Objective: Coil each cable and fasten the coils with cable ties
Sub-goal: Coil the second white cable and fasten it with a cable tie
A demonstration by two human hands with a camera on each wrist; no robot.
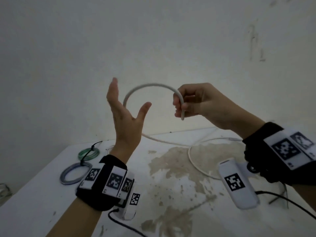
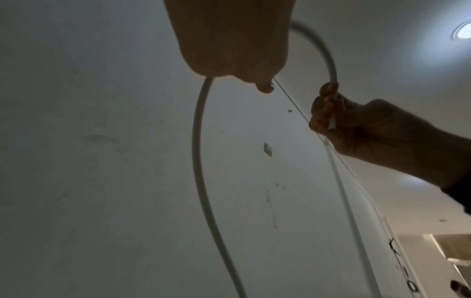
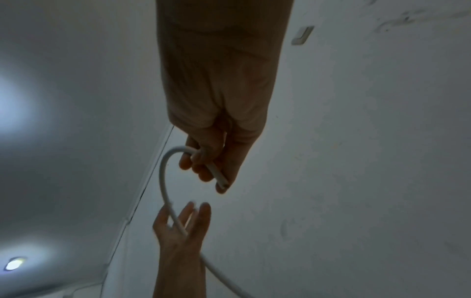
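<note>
A thick white cable [image 1: 150, 85] arches in the air between my two hands. My right hand [image 1: 182, 106] grips its cut end in curled fingers, which the right wrist view shows as the right hand [image 3: 211, 169] around the cable [image 3: 163, 175]. My left hand [image 1: 123, 108] is raised with straight fingers and the thumb spread. The cable crosses its palm, then drops behind it to the table, where the rest lies in a loose loop [image 1: 192, 159]. In the left wrist view the cable [image 2: 197, 161] hangs below my left hand [image 2: 229, 50].
Two tied coils lie at the table's left: a green coil [image 1: 89, 153] and a bluish clear coil [image 1: 75, 174], each with a black tie. The white table [image 1: 171, 177] is stained in the middle and stands against a bare wall. Thin black ties [image 1: 278, 198] lie at the right.
</note>
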